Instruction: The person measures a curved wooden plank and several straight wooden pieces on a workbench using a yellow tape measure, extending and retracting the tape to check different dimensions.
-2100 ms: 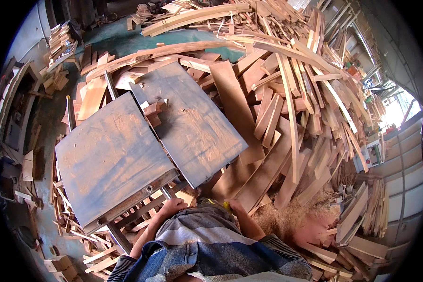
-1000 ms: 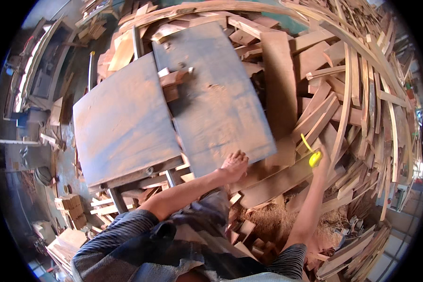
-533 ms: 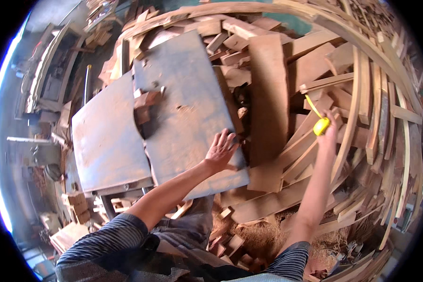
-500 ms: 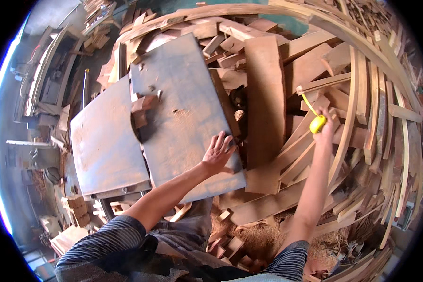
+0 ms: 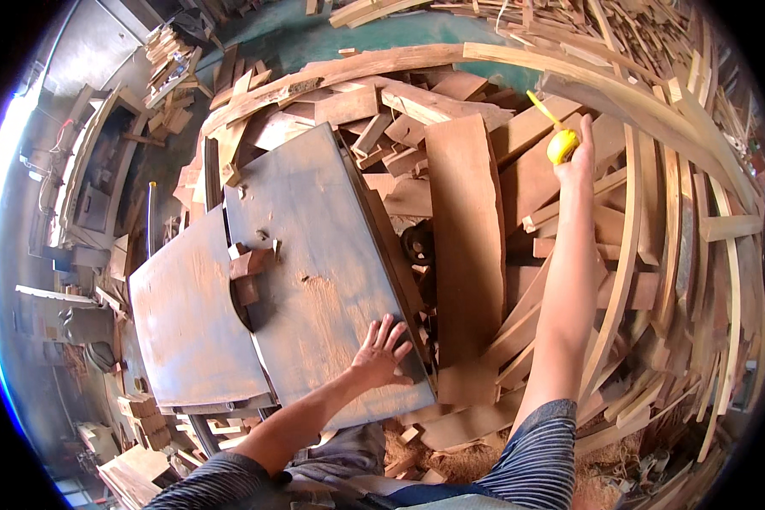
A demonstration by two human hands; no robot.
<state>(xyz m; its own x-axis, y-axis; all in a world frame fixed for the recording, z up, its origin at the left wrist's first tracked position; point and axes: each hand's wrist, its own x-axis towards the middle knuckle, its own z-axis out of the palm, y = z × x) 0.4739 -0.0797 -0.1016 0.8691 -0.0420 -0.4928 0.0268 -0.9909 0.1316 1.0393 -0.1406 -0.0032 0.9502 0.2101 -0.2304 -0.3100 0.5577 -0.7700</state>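
Note:
With fingers spread, my left hand [image 5: 381,353] lies on the near right corner of a grey metal machine table [image 5: 306,221] dusted with sawdust. Out to the far right, my right hand [image 5: 580,155] is closed round a yellow tape measure [image 5: 562,147]. A short length of yellow blade sticks out of its case, up and to the left. The tape is held above the scrap pile. A small reddish wood block [image 5: 248,263] sits at the slot between the large table and a second metal plate [image 5: 191,314] on the left.
A wide brown board [image 5: 466,246] lies right of the machine table. Heaped offcuts [image 5: 348,104] surround it, and long curved wood strips [image 5: 633,255] arc along the right. Sawdust [image 5: 476,463] covers the ground by my legs. Another machine [image 5: 102,183] stands at far left.
My right arm has stretched farther out, carrying the tape measure away from the wood strip its blade was touching. The view has tilted up; my left hand still rests on the table, fingers wider apart.

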